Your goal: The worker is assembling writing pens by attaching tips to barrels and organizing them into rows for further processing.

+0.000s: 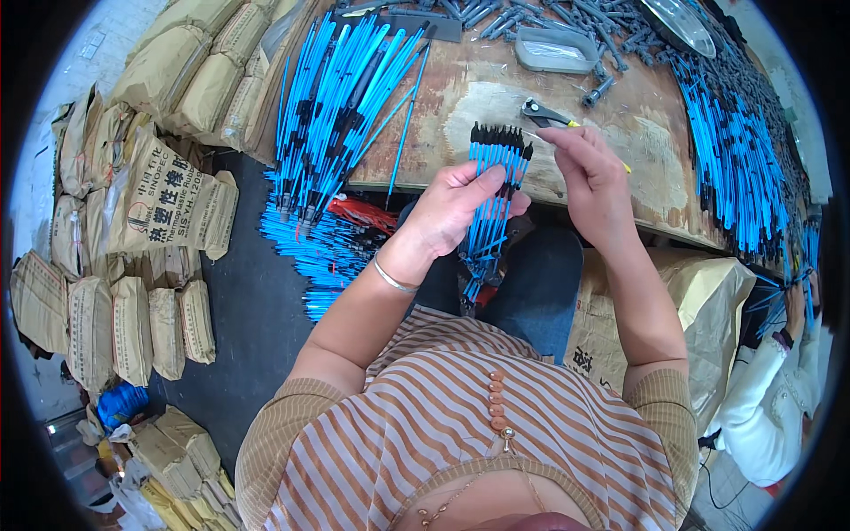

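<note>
My left hand [456,203] is closed around a bundle of thin blue rods with black tips [500,146], held upright over my lap at the table's front edge. The thumb lies across the front of the rods, and their lower ends fan out a little below the hand. To the right of the tips is my right hand [589,168], its fingers curled and thumb and forefinger pinched together. A thin pale sliver shows at that pinch, too small to name. Just behind the right hand lie pliers [549,115] with yellow-and-black handles, partly covered by it.
A large pile of blue rods [341,97] lies at the table's left, with more rods [310,257] below it. Others [735,168] lie at the right. Behind are a clear plastic tray [556,51] and grey parts [611,35]. Paper sacks [168,195] stand left; another person's sleeve [753,407] shows right.
</note>
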`<state>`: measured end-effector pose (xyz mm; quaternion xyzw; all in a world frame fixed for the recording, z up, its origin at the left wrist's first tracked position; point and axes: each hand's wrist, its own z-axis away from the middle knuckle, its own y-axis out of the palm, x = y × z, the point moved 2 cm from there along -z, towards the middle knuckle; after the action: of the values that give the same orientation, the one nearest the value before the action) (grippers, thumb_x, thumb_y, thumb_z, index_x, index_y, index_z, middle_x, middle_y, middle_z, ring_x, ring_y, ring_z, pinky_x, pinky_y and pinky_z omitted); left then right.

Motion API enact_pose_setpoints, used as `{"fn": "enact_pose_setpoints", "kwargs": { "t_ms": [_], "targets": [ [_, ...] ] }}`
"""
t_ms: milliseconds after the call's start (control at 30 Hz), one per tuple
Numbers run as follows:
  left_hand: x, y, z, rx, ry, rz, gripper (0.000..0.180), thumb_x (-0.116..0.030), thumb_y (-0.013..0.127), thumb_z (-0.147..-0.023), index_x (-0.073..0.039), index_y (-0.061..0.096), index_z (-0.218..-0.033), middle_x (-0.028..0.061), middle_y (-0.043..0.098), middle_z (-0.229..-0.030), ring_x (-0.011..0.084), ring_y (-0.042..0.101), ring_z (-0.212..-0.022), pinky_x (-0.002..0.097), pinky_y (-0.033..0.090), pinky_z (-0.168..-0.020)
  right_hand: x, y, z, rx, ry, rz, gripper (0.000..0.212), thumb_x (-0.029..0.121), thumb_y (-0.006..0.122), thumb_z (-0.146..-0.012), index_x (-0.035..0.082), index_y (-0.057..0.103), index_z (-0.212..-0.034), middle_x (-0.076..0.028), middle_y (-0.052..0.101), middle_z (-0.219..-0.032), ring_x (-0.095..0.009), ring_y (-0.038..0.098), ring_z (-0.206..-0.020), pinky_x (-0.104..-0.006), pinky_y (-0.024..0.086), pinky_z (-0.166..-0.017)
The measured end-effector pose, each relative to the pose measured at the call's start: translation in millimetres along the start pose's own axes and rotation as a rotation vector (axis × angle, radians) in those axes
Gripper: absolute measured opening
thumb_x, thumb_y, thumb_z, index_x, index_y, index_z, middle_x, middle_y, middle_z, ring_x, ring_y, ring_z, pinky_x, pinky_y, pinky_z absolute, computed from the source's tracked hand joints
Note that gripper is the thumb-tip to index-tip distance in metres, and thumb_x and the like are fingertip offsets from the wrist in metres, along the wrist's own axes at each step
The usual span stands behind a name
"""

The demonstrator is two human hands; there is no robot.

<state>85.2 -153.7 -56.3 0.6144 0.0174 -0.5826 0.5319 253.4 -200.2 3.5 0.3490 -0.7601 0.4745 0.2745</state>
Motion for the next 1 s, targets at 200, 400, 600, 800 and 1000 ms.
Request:
{"fn": "enact_pose_setpoints", "kwargs": {
  "t_ms": [200, 400, 600, 800, 1000],
  "targets": [
    [-1, 0, 1, -0.025, -0.016, 0.015, 0.019, -0.013, 0.058, -0.091, 0.001, 0.061, -0.104, 0.0136, 0.067, -0.083, 0.0214, 0.067, -0.075, 0.025, 0.054, -0.067, -11, 2, -2, 0.07, 0.067, -0.225, 0.024, -0.006, 0.049, -0.086, 0.001, 0.065, -0.102, -0.004, 0.055, -0.09, -0.014, 0.049, -0.078, -0.0228, 0.037, -0.069],
    [-3, 3, 2, -0.019, -0.013, -0.023, 0.019, -0.012, 0.057, -0.091, 0.001, 0.061, -0.104, 0.013, 0.066, -0.084, 0.0216, 0.067, -0.075, 0.0259, 0.054, -0.068, -4, -1, -4, 0.042, -0.007, -0.1, 0.027, -0.008, 0.05, -0.083, 0.002, 0.066, -0.102, -0.005, 0.055, -0.09, -0.014, 0.049, -0.077, -0.0238, 0.039, -0.067],
    [-1, 1, 1, 0.017, 0.009, -0.036, 0.019, -0.011, 0.058, -0.09, 0.001, 0.061, -0.104, 0.0123, 0.066, -0.085, 0.0216, 0.067, -0.076, 0.0266, 0.054, -0.07, 7, -5, -5, -0.022, -0.208, 0.188, 0.032, -0.012, 0.052, -0.077, 0.003, 0.066, -0.102, -0.006, 0.054, -0.089, -0.016, 0.05, -0.073, -0.0253, 0.04, -0.064],
    [1, 0, 0, 0.03, 0.036, -0.024, 0.019, -0.01, 0.059, -0.089, 0.001, 0.062, -0.104, 0.0123, 0.066, -0.084, 0.0211, 0.067, -0.077, 0.0261, 0.054, -0.071, 12, -8, -7, -0.028, -0.295, 0.311, 0.036, -0.013, 0.053, -0.073, 0.004, 0.066, -0.101, -0.006, 0.052, -0.086, -0.018, 0.05, -0.071, -0.0261, 0.041, -0.063],
    [-2, 3, 1, 0.017, 0.009, -0.01, 0.018, -0.007, 0.057, -0.089, 0.001, 0.062, -0.104, 0.0124, 0.066, -0.084, 0.0207, 0.067, -0.077, 0.0256, 0.054, -0.07, 16, -8, -7, -0.019, -0.28, 0.329, 0.034, -0.013, 0.053, -0.074, 0.003, 0.066, -0.101, -0.006, 0.052, -0.086, -0.017, 0.049, -0.071, -0.0257, 0.04, -0.063]
  ]
}}
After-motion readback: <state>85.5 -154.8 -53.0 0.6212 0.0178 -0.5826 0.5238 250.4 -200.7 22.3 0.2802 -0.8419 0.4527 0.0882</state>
